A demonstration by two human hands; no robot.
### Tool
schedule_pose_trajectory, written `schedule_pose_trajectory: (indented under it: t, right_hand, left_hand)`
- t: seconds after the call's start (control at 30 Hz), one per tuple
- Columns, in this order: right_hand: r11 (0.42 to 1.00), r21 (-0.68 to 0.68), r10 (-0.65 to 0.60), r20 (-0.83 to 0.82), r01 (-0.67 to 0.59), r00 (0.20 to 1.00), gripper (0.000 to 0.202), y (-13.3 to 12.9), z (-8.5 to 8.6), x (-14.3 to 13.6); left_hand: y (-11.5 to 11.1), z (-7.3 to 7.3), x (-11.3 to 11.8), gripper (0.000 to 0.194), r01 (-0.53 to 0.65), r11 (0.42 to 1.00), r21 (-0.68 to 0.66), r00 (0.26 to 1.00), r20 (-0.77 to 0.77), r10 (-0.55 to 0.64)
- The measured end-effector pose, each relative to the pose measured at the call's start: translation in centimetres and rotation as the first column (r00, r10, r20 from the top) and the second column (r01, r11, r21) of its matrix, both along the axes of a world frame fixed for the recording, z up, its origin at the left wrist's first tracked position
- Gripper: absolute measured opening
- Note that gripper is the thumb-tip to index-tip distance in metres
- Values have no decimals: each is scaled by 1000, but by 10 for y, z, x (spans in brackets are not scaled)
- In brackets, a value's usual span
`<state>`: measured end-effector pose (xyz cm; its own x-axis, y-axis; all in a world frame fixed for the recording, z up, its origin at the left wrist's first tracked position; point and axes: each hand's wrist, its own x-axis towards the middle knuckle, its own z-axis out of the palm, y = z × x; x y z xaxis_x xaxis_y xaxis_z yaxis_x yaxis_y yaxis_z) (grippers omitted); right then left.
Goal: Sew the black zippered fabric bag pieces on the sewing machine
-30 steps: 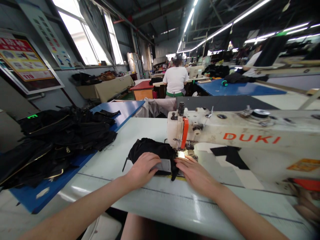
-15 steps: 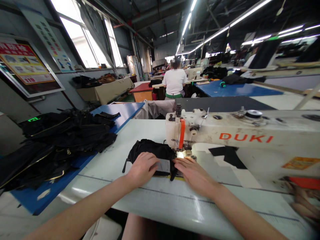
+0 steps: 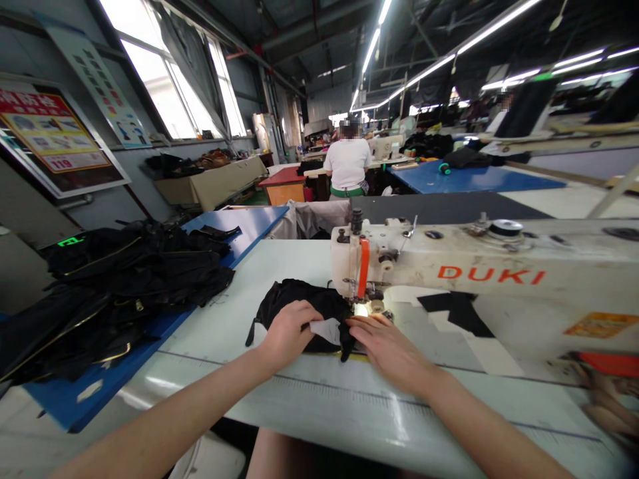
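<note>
Loosely bunched, black fabric lies on the glossy pale-green tabletop, its smooth pale-grey flap seemingly pinched by the left hand for control. Fingers outstretched, the right hand rests at its edge, probably steadying it beside the white metal sewing machine.

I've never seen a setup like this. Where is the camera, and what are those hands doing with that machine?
There is no robot here: every picture comes from one camera on the person's head, looking forward and down. The big white machine is a sewing machine, marked DUKI. On the pale worktable, a bunched black cloth lies beside its lit needle area. The left hand rests over it and seems to pinch a light grey piece. The right hand has its fingers stretched out at the cloth's right edge. More black pieces, with gold zips, are heaped at left.
</note>
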<state>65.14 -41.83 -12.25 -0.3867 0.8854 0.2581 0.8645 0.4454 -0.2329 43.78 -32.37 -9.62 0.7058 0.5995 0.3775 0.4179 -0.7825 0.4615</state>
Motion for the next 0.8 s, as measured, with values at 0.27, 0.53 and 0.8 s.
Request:
schedule_pose_trajectory:
  t: [0.27,0.53,0.8]
  right_hand:
    - [1000,-7,-22,37,22,999,32,-1,-3,-1]
    - [1000,-10,4,-79,-5,997,40,-2,-4,1]
    - [999,38,14,-90,-10,996,38,-5,-5,1]
  left_hand:
    - [-24,-26,46,21,-14,946,-323,981,179,75]
    - [-35,-30,27,30,193,981,-12,978,81,-192]
    - [-15,-28,42,16,108,978,179,992,42,-117]
